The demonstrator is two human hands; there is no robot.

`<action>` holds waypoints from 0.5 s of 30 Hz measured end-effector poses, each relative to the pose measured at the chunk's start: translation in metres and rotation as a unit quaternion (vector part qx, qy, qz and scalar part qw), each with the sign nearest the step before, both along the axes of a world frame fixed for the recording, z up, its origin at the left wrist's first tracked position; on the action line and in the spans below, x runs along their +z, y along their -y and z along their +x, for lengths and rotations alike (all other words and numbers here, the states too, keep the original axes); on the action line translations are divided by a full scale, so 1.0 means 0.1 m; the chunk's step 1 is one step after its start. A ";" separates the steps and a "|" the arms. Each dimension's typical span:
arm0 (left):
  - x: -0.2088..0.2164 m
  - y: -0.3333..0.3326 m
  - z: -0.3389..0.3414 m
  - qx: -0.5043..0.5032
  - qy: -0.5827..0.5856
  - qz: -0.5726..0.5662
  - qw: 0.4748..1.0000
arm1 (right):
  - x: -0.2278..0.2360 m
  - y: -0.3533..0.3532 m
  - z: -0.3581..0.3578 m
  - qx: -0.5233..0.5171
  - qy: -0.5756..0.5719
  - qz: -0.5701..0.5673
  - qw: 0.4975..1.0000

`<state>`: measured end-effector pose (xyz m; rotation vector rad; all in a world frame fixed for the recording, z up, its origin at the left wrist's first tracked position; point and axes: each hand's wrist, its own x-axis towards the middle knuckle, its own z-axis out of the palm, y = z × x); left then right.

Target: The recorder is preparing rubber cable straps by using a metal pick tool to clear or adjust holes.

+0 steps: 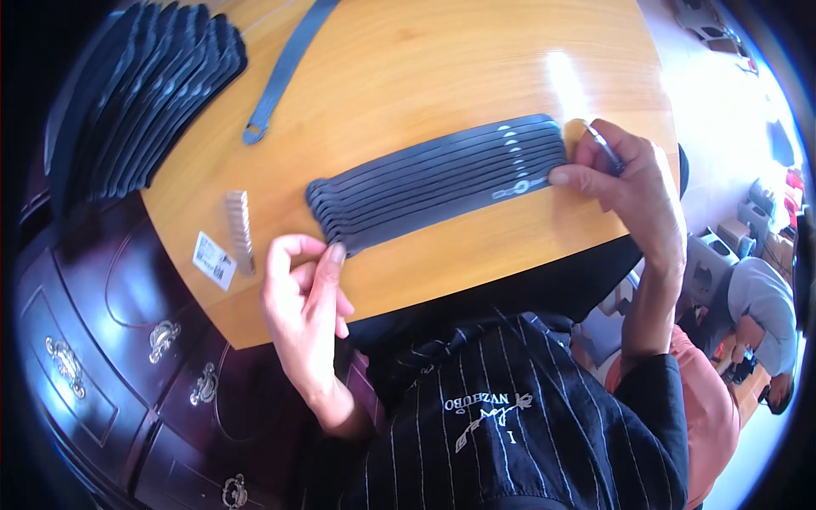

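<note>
Several dark grey flat strips (425, 183) lie overlapped like stair steps on the wooden table, with pale marks in a row near their right ends. At the near left corner of this row, my left hand (306, 293) is closed, thumb and forefinger on the end of the nearest strip. My right hand (629, 178) is at the opposite end, its thumb by the strips' right edge. A slim pen-like tool (605, 144) with a silvery tip is held in its fingers, pointing up and away; I cannot tell its exact kind.
One loose grey strip (289, 72) with a holed end lies farther back on the table (408, 85). A large pile of dark strips (157, 93) sits far left. A pale ribbed stick (240, 231) and a printed label (214, 261) lie near the left edge. Other people sit at right.
</note>
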<state>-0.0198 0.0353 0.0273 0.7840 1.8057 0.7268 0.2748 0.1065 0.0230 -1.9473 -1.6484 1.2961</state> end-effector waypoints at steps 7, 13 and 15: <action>-0.02 0.02 -0.07 0.004 0.030 -0.001 1.000 | -0.05 0.00 -0.05 0.006 -0.021 0.016 1.000; 0.04 0.24 -0.06 0.096 0.078 0.155 0.980 | 0.17 0.21 -0.05 0.007 -0.025 0.069 0.997; 0.08 0.28 0.06 0.053 0.138 0.136 0.980 | 0.18 0.32 -0.25 0.020 -0.054 0.065 0.996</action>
